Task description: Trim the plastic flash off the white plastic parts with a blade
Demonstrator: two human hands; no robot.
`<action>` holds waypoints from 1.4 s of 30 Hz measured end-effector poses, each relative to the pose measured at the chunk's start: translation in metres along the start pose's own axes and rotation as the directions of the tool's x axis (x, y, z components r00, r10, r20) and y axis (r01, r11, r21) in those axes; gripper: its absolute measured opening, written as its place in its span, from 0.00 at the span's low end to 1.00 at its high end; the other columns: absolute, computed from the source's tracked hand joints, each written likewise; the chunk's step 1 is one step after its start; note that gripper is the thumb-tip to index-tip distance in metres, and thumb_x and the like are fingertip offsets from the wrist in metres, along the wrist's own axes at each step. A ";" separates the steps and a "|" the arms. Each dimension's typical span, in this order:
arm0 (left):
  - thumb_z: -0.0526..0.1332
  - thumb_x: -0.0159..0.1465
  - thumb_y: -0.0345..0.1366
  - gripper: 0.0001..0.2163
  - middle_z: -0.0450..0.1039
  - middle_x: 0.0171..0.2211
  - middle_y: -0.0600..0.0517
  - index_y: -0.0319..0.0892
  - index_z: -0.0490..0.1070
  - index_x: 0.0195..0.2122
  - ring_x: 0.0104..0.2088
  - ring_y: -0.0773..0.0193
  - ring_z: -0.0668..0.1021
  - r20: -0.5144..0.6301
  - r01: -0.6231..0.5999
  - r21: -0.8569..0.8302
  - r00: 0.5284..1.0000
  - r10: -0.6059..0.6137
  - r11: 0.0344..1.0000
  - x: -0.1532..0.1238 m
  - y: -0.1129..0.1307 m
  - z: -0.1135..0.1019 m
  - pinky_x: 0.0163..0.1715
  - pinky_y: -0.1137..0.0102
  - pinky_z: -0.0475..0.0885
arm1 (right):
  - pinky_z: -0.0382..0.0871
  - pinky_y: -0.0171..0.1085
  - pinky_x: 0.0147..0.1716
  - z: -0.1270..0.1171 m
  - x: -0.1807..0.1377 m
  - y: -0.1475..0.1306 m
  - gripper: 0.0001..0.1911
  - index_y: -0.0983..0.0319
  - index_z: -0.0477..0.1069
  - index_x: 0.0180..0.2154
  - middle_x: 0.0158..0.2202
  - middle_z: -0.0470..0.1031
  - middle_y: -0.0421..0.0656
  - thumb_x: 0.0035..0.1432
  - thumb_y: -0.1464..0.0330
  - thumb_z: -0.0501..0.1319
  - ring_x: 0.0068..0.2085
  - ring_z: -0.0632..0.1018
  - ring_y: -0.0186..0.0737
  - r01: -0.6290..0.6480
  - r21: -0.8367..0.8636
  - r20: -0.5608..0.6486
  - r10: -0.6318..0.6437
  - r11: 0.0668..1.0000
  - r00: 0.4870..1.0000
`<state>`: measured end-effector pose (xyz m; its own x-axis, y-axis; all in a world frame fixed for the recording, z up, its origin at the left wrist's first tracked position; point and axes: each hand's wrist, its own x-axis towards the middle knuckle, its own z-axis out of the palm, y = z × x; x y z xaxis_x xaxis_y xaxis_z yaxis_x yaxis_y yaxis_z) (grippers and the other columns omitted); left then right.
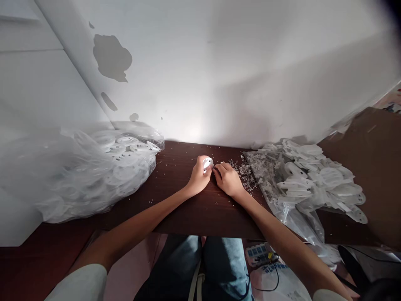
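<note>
My left hand (pixel 199 175) is closed around a small white plastic disc (pixel 208 163), held just above the dark brown table (pixel 188 209) near the wall. My right hand (pixel 228 179) is curled right beside it, its fingertips at the disc's edge; whether it holds anything is hidden. Small white plastic shavings (pixel 242 169) lie scattered on the table just right of my hands.
A large clear bag of white plastic discs (pixel 94 171) lies on the left of the table. A heap of white plastic parts on clear plastic sheet (pixel 316 179) sits at the right. A white wall with peeled patches (pixel 219 75) stands behind. A power strip (pixel 258 251) lies on the floor.
</note>
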<state>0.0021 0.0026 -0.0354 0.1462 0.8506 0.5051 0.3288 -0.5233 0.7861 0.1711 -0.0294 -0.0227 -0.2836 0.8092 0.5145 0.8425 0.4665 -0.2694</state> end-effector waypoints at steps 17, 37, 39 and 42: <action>0.76 0.52 0.37 0.26 0.78 0.44 0.50 0.45 0.66 0.48 0.42 0.61 0.81 0.127 0.452 -0.624 0.864 -0.488 0.637 0.014 0.018 -0.012 0.41 0.66 0.79 | 0.73 0.43 0.44 -0.009 0.005 0.000 0.13 0.58 0.77 0.50 0.45 0.81 0.49 0.75 0.61 0.56 0.47 0.80 0.49 -0.092 0.030 -0.083 0.094 0.995 0.992; 0.72 0.58 0.37 0.21 0.77 0.47 0.48 0.46 0.69 0.51 0.45 0.56 0.82 0.145 0.322 -0.352 0.947 -0.288 0.879 0.010 0.008 -0.016 0.45 0.61 0.76 | 0.74 0.40 0.44 -0.019 0.027 0.064 0.26 0.55 0.71 0.49 0.37 0.74 0.41 0.66 0.42 0.55 0.39 0.77 0.41 -0.201 0.873 -0.126 0.604 0.445 0.787; 0.72 0.59 0.37 0.20 0.77 0.48 0.48 0.46 0.70 0.51 0.48 0.55 0.80 0.103 0.230 -0.256 0.972 -0.210 0.939 0.011 0.005 -0.017 0.47 0.61 0.75 | 0.74 0.40 0.42 -0.023 0.026 0.065 0.27 0.55 0.71 0.50 0.37 0.73 0.42 0.69 0.42 0.50 0.38 0.76 0.41 -0.236 0.810 -0.149 0.578 0.537 0.803; 0.71 0.60 0.37 0.20 0.76 0.48 0.48 0.46 0.70 0.52 0.47 0.54 0.79 0.099 0.223 -0.257 0.974 -0.204 0.940 0.014 0.003 -0.020 0.47 0.62 0.74 | 0.71 0.40 0.38 -0.033 0.022 0.062 0.28 0.57 0.73 0.47 0.37 0.73 0.44 0.72 0.44 0.46 0.36 0.73 0.43 -0.300 0.633 -0.187 0.516 0.714 0.836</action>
<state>-0.0134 0.0118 -0.0195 0.1672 0.9404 0.2960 0.1017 -0.3151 0.9436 0.2319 0.0059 -0.0011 0.2838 0.8504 0.4430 0.3963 0.3167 -0.8618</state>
